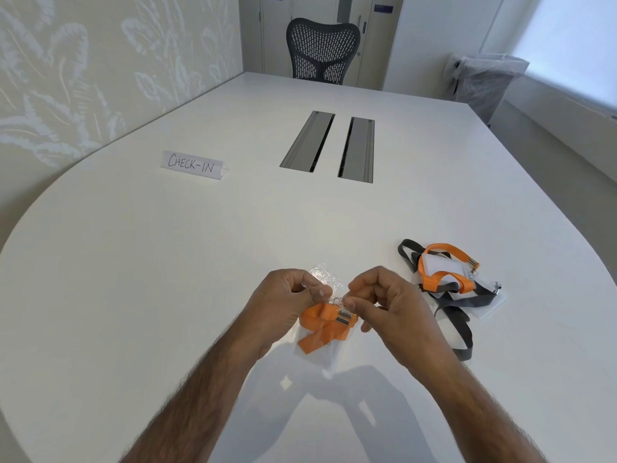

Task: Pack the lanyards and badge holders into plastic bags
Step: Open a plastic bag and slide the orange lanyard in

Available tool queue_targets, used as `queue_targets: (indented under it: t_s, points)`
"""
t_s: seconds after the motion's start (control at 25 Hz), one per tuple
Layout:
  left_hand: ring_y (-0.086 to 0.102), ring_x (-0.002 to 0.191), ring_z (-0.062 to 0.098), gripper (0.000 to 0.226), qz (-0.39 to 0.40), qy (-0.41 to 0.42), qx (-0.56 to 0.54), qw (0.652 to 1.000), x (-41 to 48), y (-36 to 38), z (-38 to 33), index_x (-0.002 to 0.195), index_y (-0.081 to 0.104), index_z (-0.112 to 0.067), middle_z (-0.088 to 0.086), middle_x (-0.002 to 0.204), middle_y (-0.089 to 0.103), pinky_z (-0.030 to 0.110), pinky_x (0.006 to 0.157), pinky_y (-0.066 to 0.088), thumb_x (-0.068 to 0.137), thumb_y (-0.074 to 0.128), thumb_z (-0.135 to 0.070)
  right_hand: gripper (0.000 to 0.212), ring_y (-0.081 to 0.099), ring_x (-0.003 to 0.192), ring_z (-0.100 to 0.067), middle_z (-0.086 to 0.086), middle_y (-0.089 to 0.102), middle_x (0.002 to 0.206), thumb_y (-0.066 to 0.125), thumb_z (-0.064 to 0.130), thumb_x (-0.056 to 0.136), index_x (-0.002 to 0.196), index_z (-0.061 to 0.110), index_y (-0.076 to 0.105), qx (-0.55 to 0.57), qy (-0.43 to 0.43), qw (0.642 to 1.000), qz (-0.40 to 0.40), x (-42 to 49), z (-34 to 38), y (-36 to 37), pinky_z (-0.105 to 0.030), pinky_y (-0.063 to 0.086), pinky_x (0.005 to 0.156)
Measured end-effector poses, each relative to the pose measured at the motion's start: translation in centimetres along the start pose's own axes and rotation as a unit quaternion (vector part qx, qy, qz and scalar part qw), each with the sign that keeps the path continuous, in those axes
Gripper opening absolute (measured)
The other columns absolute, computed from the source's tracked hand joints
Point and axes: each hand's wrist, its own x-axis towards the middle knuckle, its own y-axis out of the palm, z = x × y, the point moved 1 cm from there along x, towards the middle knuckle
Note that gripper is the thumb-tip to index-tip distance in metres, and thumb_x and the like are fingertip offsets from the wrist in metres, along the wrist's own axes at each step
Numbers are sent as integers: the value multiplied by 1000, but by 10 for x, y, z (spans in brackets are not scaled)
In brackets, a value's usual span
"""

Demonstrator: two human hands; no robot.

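One clear plastic bag (pixel 317 357) is held above the white tabletop (pixel 167 279), its crumpled mouth pinched in the grip of both the left hand (pixel 293 295) and the right hand (pixel 384 302), fingers curled tight. One folded orange lanyard (pixel 320 325) is seen in it, metal clip at the mouth. To the right, a second orange lanyard (pixel 444 279) is tangled with grey straps (pixel 464 332) and clear badge holders (pixel 437 264), their number not countable. One folded card (pixel 193 164) is lettered "CHECK-IN". Two metal hatches (pixel 309 140) and one mesh chair (pixel 322 50) are seen beyond.
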Motion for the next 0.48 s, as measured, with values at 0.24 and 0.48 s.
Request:
queue_targets:
  t_s: [0.24, 0.48]
  points:
    - [60, 63, 10, 24, -54, 31, 29, 998, -1, 4, 0, 78, 70, -16, -3, 68, 67, 28, 66, 49, 94, 73, -34, 7, 57, 55, -7, -2, 72, 69, 87, 23, 80, 81, 25, 80, 4, 44, 998, 50, 1, -3, -2, -17, 48, 52]
    - [61, 73, 9, 29, -22, 37, 39, 998, -2, 0, 3, 83, 72, -16, -5, 75, 69, 25, 69, 50, 89, 77, -44, 13, 56, 59, -8, -3, 73, 72, 76, 20, 91, 82, 24, 84, 48, 70, 996, 28, 1, -4, -1, -22, 48, 52]
